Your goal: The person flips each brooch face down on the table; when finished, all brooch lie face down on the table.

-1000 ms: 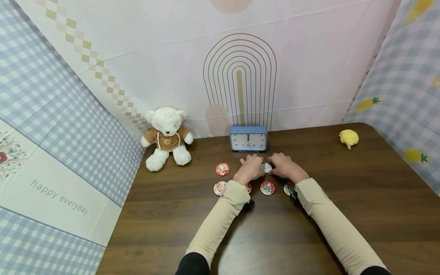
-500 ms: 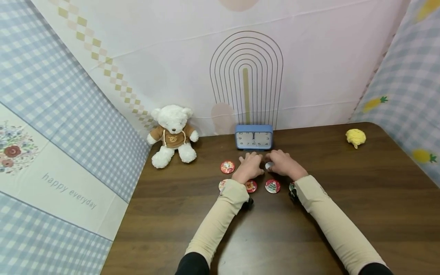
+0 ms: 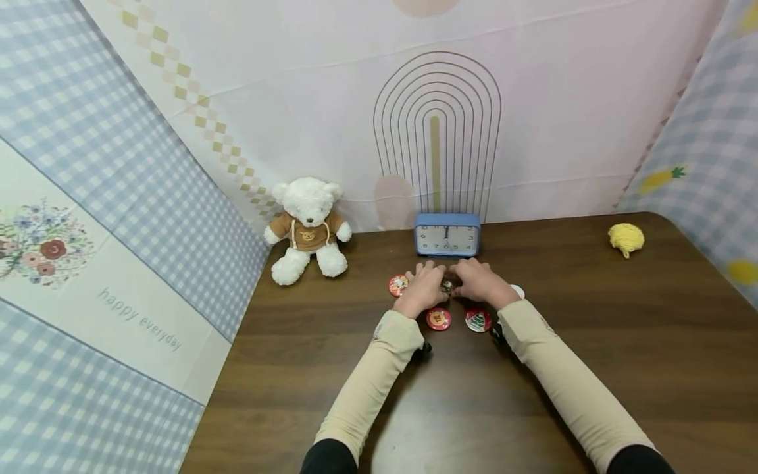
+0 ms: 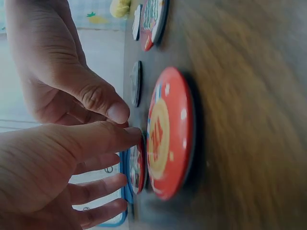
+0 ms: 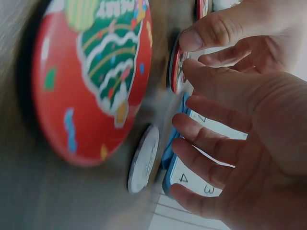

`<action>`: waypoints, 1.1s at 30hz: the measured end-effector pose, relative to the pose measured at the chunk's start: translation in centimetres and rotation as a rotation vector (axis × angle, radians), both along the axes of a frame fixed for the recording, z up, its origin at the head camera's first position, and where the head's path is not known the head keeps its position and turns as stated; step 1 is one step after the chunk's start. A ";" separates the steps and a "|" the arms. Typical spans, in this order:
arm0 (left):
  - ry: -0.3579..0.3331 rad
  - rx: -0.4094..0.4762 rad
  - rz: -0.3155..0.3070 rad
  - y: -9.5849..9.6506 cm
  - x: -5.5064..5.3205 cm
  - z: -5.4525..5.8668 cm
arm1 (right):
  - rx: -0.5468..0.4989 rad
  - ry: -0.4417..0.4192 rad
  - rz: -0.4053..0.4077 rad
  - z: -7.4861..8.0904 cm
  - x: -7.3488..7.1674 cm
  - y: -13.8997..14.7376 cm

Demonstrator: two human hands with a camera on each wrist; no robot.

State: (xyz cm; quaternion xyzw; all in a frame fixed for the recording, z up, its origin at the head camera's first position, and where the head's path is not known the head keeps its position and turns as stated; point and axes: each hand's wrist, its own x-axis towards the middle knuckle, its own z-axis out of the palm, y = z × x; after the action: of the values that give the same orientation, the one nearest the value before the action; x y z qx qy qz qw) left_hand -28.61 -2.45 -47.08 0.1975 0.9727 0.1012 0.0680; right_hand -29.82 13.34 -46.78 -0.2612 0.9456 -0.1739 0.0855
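Between my two hands a round button badge with a dark printed face [image 3: 447,286] lies near the clock. My left hand [image 3: 428,287] has its thumb at the badge's rim, the other fingers spread behind it in the left wrist view. My right hand [image 3: 478,283] comes from the other side, thumb tip at the same badge [image 5: 178,69], its fingers loosely extended. Closer to me lie a red badge with a yellow centre [image 3: 439,319] and a red Christmas tree badge [image 3: 478,320]. A silvery badge [image 5: 144,158], face down, sits by my right hand.
Behind the hands stands a blue clock [image 3: 447,236]. A white teddy bear [image 3: 309,230] sits at the back left, a yellow yarn ball [image 3: 626,239] at the back right. Another red badge [image 3: 397,285] is left of my left hand; a white one [image 3: 518,290] shows beside my right wrist.
Both hands have shifted left along the row, from a white face-down badge to the printed one. The white badge is now under my right hand. The head view has turned slightly left.
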 end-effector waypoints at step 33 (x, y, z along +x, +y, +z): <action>0.043 0.160 -0.025 -2.7 -0.8 -0.3 | -0.091 -0.046 0.069 -0.1 -0.9 -0.5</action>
State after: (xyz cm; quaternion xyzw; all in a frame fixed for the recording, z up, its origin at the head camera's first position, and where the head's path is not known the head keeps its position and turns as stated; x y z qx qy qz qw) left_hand -29.44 -5.16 -47.33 0.2163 0.9602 0.1736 0.0325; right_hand -30.69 12.81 -46.87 -0.2932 0.9250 -0.2195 0.1011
